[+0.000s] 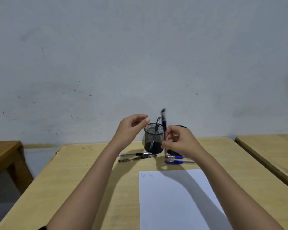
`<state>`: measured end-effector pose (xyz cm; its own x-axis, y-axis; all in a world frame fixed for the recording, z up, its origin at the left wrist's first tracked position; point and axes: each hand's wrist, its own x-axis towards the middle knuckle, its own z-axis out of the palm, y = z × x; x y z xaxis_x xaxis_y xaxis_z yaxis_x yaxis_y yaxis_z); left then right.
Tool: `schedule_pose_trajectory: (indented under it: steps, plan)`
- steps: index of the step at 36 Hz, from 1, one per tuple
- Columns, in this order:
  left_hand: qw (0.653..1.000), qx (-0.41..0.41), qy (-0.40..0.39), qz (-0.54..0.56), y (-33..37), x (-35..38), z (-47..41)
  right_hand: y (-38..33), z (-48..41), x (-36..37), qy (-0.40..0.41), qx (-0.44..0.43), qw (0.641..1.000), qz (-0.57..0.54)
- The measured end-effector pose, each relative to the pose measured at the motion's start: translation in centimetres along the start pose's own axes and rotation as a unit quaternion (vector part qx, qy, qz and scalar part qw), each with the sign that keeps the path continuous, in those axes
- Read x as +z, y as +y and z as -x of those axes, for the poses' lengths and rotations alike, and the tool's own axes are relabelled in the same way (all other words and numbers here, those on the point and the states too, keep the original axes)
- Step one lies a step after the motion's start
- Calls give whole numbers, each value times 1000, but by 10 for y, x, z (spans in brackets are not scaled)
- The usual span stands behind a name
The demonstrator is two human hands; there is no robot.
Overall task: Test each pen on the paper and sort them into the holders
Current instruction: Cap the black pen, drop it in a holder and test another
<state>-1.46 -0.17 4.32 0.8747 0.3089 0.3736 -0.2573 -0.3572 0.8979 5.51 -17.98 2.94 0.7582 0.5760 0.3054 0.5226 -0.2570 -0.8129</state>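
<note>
My right hand (181,143) grips a black-capped pen (164,128) upright, cap end up, between the two black mesh holders. The left holder (154,140) has one black pen (157,128) leaning in it. The right holder (179,127) is mostly hidden behind my right hand. My left hand (133,127) hovers just left of the left holder's rim, fingers curled and apart, holding nothing. Two black pens (136,156) lie on the desk left of the holders; two blue pens (178,159) lie below my right hand. A white paper (173,200) with small scribbles lies nearer me.
The wooden desk (73,180) stands against a grey wall. Another desk edge (269,151) runs along the right, and a darker wooden table (3,155) sits at the left.
</note>
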Motion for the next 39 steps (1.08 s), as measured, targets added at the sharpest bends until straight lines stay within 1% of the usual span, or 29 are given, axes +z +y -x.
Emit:
schedule_pose_trajectory:
  steps: [2, 4, 6, 9, 13, 16, 23, 27, 33, 39]
  plan:
    - [998, -27, 1, -53, -17, 5, -8, 4, -12, -4, 52, -5, 998, -27]
    - [995, -60, -14, -79, -36, 11, -14, 7, -25, -8, 99, -9, 992, -72]
    - [991, -76, -32, -105, -55, 17, -19, 10, -39, -9, 146, -15, 984, -101]
    - [988, -86, -44, -124, -72, 25, -23, 20, -59, -7, 189, -4, 978, -93]
    - [990, -70, -43, -115, -92, 34, -32, 36, -83, -1, 171, 35, 984, -20]
    - [994, -60, -43, -85, -97, 38, -35, 43, -91, 3, 147, 49, 987, 42]
    - [997, -54, -43, -45, -107, 41, -42, 53, -101, 6, 77, 73, 986, 129]
    - [997, -54, -37, -39, -111, 40, -44, 56, -105, 10, 66, 78, 986, 133]
    - [997, -56, -38, -38, -111, 39, -44, 57, -106, 10, 90, 86, 985, 117]
    - [997, -49, -14, -59, -108, 40, -42, 53, -99, 3, 119, 84, 985, 97]
